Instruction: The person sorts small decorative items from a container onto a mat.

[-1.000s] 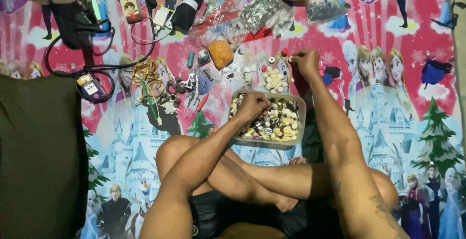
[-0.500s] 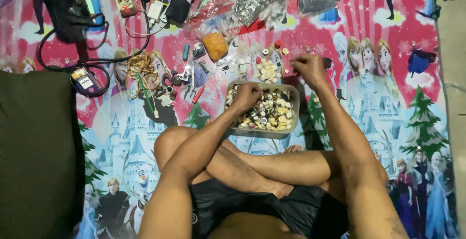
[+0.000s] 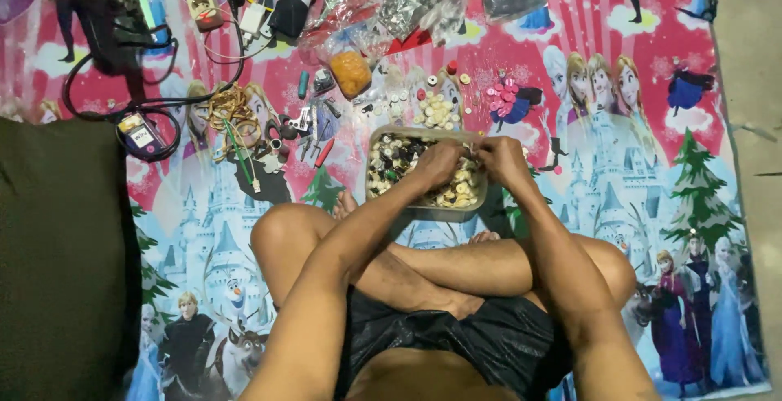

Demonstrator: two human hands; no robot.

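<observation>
- Clear plastic tray (image 3: 383, 136), long axis running nine to three o'clock, sits on the mat (image 3: 652, 165) before crossed legs, full of small buttons (image 3: 391, 161).
- Left hand (image 3: 438, 163) and right hand (image 3: 498, 159) dig into it; what the curled fingers grip cannot be told.
- White buttons pile (image 3: 436, 112) at twelve o'clock, pink pile (image 3: 501, 96) at one.

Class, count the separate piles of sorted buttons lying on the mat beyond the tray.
2: a cream pile just above the tray, and a pink pile to its right. Loose buttons lie scattered nearby; others may be hidden.
</observation>
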